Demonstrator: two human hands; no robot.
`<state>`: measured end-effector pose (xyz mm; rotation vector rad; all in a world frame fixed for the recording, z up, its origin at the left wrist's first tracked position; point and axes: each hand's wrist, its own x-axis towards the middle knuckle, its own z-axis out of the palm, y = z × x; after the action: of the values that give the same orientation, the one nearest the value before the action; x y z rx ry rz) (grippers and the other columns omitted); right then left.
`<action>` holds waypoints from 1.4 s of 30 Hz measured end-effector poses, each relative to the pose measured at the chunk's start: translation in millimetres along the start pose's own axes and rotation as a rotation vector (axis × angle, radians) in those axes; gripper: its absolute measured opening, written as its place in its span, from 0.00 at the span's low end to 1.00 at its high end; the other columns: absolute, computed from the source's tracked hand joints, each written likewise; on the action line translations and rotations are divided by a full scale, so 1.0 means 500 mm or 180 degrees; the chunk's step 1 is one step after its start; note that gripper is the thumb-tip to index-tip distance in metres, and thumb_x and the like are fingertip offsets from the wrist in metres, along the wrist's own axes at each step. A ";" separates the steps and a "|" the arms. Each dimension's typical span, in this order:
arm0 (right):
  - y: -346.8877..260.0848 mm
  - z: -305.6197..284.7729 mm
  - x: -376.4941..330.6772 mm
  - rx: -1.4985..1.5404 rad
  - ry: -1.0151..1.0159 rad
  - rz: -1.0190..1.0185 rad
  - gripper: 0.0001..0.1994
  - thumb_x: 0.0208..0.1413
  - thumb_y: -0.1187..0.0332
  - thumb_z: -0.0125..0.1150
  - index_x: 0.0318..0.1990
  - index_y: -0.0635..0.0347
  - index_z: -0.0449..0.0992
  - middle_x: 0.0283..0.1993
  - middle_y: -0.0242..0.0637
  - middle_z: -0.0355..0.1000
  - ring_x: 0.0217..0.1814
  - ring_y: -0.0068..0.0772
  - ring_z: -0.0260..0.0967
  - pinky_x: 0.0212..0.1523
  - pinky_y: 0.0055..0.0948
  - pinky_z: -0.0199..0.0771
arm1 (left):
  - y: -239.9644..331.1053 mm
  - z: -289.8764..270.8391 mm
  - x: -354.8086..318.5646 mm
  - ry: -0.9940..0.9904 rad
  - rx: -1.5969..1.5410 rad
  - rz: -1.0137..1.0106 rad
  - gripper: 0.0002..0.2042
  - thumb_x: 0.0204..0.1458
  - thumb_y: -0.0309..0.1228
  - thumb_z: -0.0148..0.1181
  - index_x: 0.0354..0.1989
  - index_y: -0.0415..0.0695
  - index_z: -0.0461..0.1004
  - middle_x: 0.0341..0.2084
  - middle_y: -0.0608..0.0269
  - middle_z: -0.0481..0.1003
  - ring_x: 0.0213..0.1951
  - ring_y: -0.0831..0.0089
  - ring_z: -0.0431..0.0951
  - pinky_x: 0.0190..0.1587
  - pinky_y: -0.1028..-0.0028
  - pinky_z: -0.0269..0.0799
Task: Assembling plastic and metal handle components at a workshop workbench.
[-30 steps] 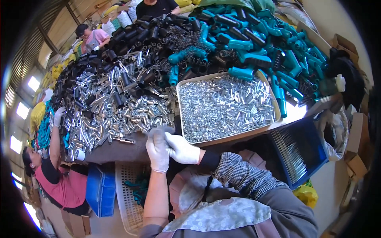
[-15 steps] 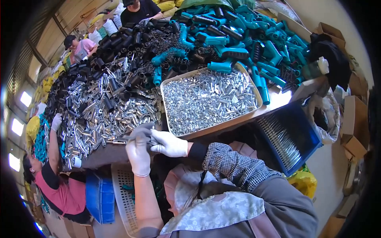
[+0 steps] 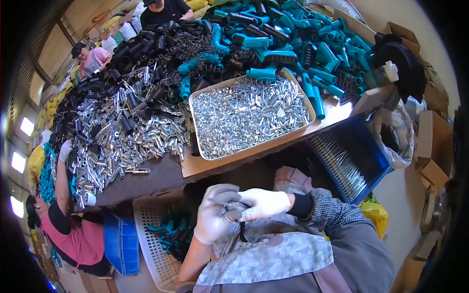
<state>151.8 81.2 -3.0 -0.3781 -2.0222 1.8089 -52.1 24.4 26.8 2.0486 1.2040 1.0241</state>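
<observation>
from where i stand, the worker's left hand (image 3: 214, 215) and right hand (image 3: 266, 203), in white knit gloves with greyed fingers, meet above a leafy-patterned cloth apron (image 3: 278, 259). the fingers are curled together and overlapping; i cannot tell whether they are clamped on a part, as they cover whatever lies between.

nearest beyond them, small shiny metal pieces (image 3: 244, 117), stubby and cylindrical, fill a shallow cream tray (image 3: 196, 128) on a flat tan board (image 3: 195, 166) at the table's edge. one smooth teal housing (image 3: 262, 74) lies across its far rim. left of it spreads a heap of longer metal parts (image 3: 154, 134), with matte black tubes (image 3: 141, 51) and wiry coil springs (image 3: 183, 49) behind.

slim rods (image 3: 339, 166) line a blue plastic crate (image 3: 376, 151) to the right. a perforated white basket (image 3: 146, 229) stands left of the left forearm; beyond, a co-worker in pink (image 3: 73, 234) has a gloved hand at the heap.
</observation>
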 end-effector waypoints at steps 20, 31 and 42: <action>-0.128 -0.360 -0.006 -0.2874 0.3144 -0.0141 0.17 0.50 0.59 0.69 0.42 0.62 0.81 0.39 0.45 0.79 0.40 0.44 0.79 0.44 0.37 0.77 | 0.057 0.005 -0.051 0.1700 -0.1067 -0.1108 0.29 0.59 0.53 0.63 0.52 0.36 0.70 0.36 0.59 0.77 0.30 0.77 0.76 0.33 0.76 0.72; -0.034 -0.047 -0.121 0.0186 0.2270 0.0866 0.17 0.52 0.73 0.69 0.50 0.66 0.78 0.41 0.38 0.80 0.44 0.24 0.78 0.49 0.26 0.78 | 0.010 0.028 -0.014 0.2333 -0.1824 -0.0705 0.30 0.67 0.43 0.54 0.70 0.36 0.59 0.48 0.49 0.75 0.38 0.67 0.81 0.33 0.74 0.76; 0.000 -0.008 -0.120 0.1738 0.1940 0.1041 0.17 0.65 0.66 0.55 0.53 0.73 0.74 0.33 0.38 0.76 0.31 0.26 0.76 0.32 0.24 0.79 | -0.024 0.072 -0.026 0.1424 -0.1906 -0.1546 0.25 0.60 0.40 0.65 0.55 0.31 0.71 0.38 0.49 0.79 0.30 0.70 0.80 0.30 0.75 0.74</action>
<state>206.8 57.3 -9.4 -0.9818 -1.0553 2.0114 -31.9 15.5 -6.9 1.0349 1.3087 1.4119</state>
